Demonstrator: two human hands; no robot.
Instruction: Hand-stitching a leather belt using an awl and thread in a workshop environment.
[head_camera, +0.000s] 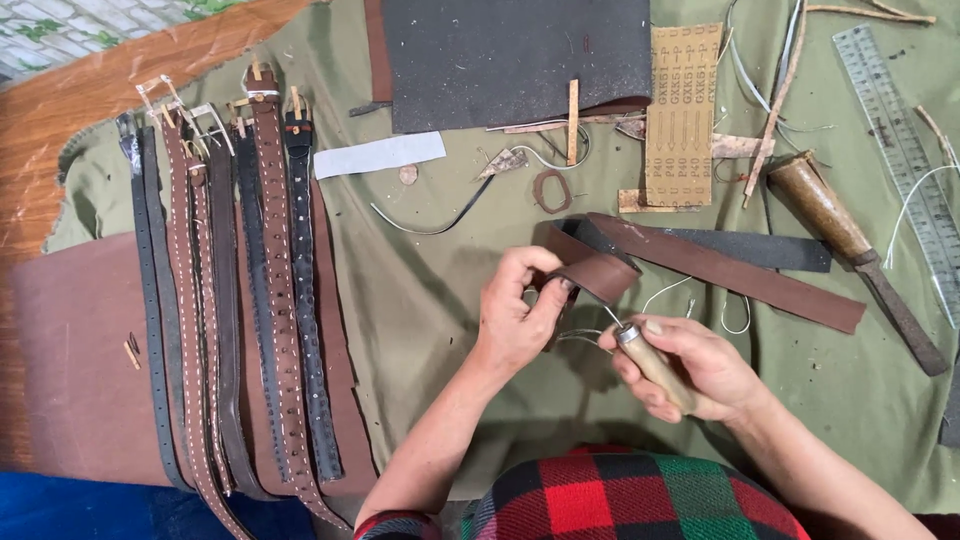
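My left hand (518, 310) pinches the folded end of a brown leather strap (720, 268), which runs off to the right over the green cloth. My right hand (690, 365) grips a wooden-handled awl (655, 362). Its metal tip points up at the fold, just below the leather. Thin pale thread (735, 322) loops on the cloth beside the strap.
Several finished belts (260, 300) lie side by side at left on a brown leather sheet (70, 350). A dark sheet (515, 55), sandpaper strip (682, 115), clear ruler (905, 160), wood-handled knife (850, 245), black strip (770, 250) and scraps lie farther back on the green cloth (430, 330).
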